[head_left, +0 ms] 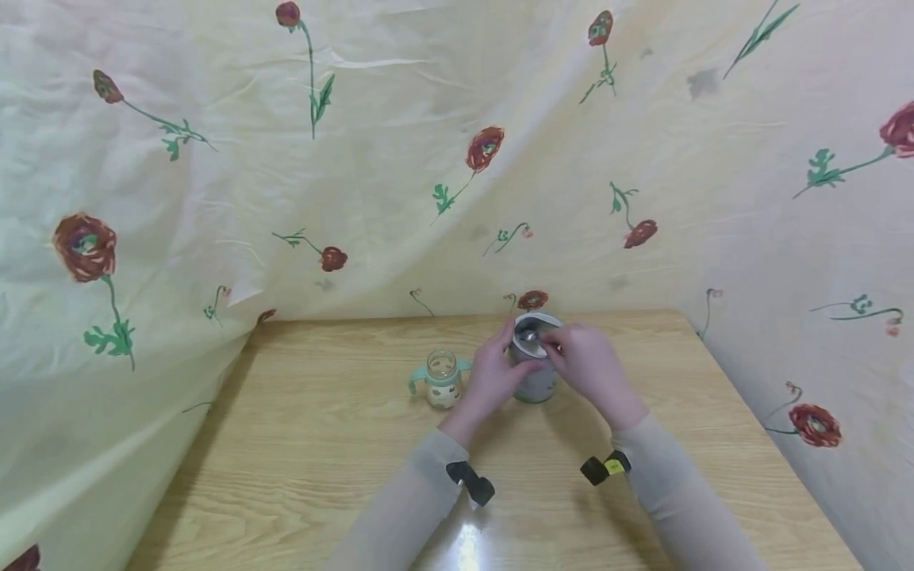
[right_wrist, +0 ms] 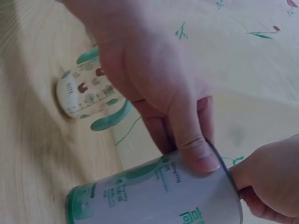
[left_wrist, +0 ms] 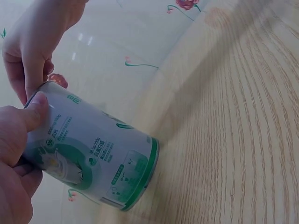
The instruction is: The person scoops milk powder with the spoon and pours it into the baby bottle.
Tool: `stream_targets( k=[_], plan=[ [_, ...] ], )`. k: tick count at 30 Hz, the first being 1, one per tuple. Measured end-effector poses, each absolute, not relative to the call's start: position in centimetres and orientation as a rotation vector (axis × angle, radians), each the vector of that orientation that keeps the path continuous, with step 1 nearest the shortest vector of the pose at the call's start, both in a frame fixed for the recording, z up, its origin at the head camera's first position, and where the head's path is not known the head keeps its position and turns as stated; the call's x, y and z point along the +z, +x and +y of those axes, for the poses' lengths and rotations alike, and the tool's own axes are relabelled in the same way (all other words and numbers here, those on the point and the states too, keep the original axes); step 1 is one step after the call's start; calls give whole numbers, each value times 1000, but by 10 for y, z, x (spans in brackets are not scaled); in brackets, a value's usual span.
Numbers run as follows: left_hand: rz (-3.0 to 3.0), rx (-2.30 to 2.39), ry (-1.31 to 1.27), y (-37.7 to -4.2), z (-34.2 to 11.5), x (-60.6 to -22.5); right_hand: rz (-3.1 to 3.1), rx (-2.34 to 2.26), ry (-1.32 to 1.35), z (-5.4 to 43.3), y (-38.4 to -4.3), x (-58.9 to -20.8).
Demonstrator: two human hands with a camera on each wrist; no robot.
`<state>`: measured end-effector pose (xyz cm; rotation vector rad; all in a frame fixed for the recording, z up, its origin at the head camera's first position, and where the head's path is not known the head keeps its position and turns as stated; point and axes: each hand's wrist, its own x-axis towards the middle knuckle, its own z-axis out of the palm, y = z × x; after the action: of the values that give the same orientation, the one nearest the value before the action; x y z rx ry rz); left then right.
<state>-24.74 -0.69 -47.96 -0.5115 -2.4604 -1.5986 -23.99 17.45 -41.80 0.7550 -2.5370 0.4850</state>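
A white and green printed tin (head_left: 534, 385) stands near the far edge of the table, its mouth uncovered and its inside grey. My left hand (head_left: 494, 371) grips the tin's side near the top, the thumb (left_wrist: 38, 105) pressed along the wall just below the rim. Over the mouth bends my right hand (head_left: 587, 361), fingertips inside the rim and pinched together at a small shiny thing (head_left: 528, 336). I cannot tell what kind of thing it is. In both wrist views the right hand's fingertips are hidden behind the tin's rim.
Left of the tin stands a baby bottle (head_left: 443, 385) without a cap, with two mint-green handles and small printed figures. The wooden table (head_left: 321, 444) ends at a hanging cloth (head_left: 400, 198) with red flowers, which surrounds it at the back and sides.
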Motion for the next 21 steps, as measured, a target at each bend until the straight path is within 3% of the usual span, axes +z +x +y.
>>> stream_targets(
  k=[21],
  plan=[
    [-2437,-1631,-501,-245,-7,-480,-2901,1042,632,178,-255,-408]
  ],
)
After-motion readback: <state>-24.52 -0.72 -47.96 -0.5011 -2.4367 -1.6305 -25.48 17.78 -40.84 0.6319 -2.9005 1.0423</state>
